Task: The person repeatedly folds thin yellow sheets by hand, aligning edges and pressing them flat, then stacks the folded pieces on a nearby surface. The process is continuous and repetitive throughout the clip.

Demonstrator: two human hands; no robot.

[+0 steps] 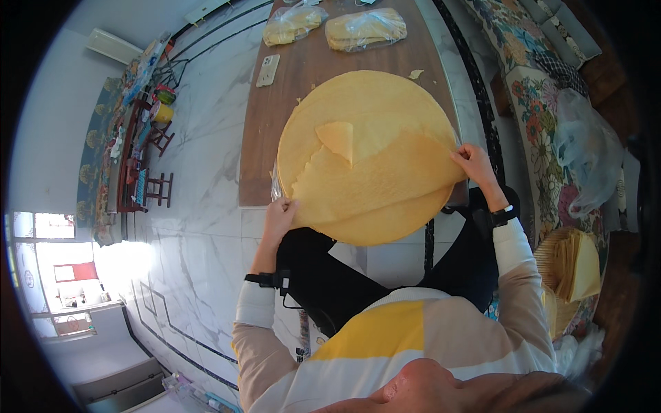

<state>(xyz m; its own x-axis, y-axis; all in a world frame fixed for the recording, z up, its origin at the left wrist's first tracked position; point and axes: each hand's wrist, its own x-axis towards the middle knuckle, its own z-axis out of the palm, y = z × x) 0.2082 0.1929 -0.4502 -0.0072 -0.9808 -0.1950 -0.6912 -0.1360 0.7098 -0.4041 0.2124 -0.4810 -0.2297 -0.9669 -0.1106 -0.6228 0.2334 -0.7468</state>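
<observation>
A stack of large round thin yellow flatbreads (382, 108) lies on the wooden table (255, 170), reaching past its near edge. Across the top sheet runs a ragged edge, with a pointed flap folded over near the middle. My left hand (282, 212) pinches the top flatbread at its near left edge. At the right edge, my right hand (467, 159) pinches the same sheet between thumb and fingers. Clear plastic (276, 187) shows under the stack beside my left hand.
Two plastic bags of folded flatbreads (294, 25) (365, 30) lie at the table's far end, near a phone (268, 70). Folded flatbreads (577, 266) rest in a woven basket (546, 251) on the floral seat at right. A plastic bag (588, 144) lies there too.
</observation>
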